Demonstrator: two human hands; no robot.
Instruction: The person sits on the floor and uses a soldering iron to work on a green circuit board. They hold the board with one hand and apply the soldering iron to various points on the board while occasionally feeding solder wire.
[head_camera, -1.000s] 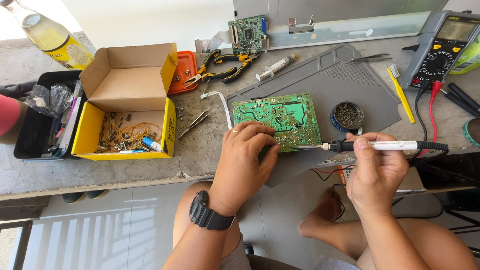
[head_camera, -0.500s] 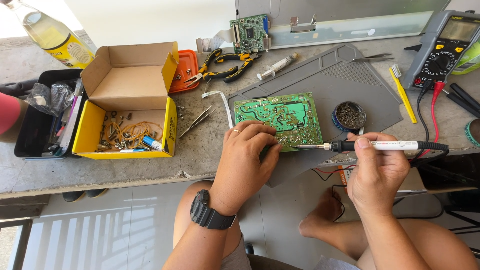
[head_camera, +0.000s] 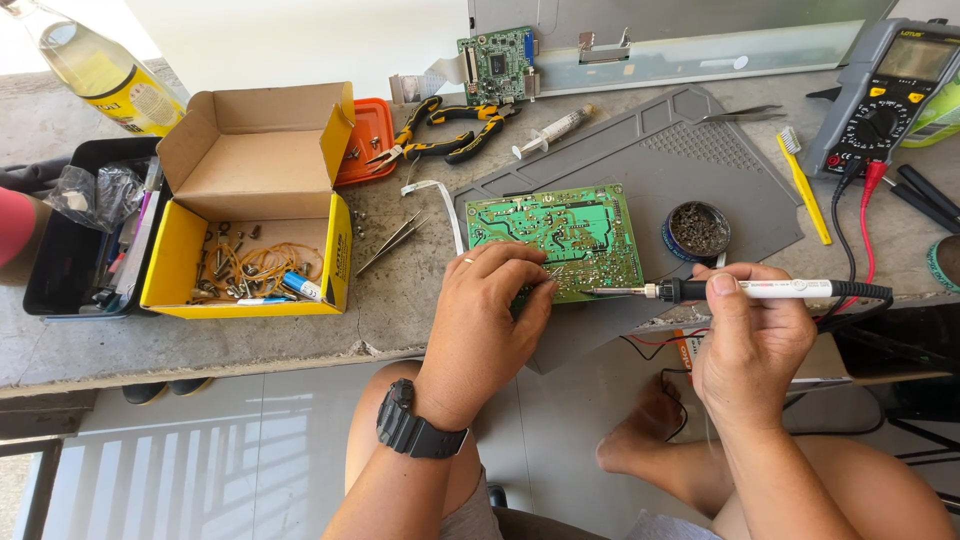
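Observation:
A green circuit board (head_camera: 570, 225) lies solder side up on a grey work mat (head_camera: 690, 170). My left hand (head_camera: 490, 320) rests on the board's near edge, fingers pinched around something thin at the board; I cannot tell what it is. My right hand (head_camera: 750, 340) grips a white-handled soldering iron (head_camera: 760, 290), held level, its metal tip pointing left and touching the board's near right part, close to my left fingertips. A black watch sits on my left wrist.
A round tin of brass tip cleaner (head_camera: 697, 230) stands right of the board. An open yellow box (head_camera: 250, 200) of small parts, tweezers (head_camera: 392, 240), pliers (head_camera: 440, 135), a syringe (head_camera: 555, 130), a yellow brush (head_camera: 805, 185), a multimeter (head_camera: 880, 95), a bottle (head_camera: 105, 75) and a second board (head_camera: 497, 62) surround it.

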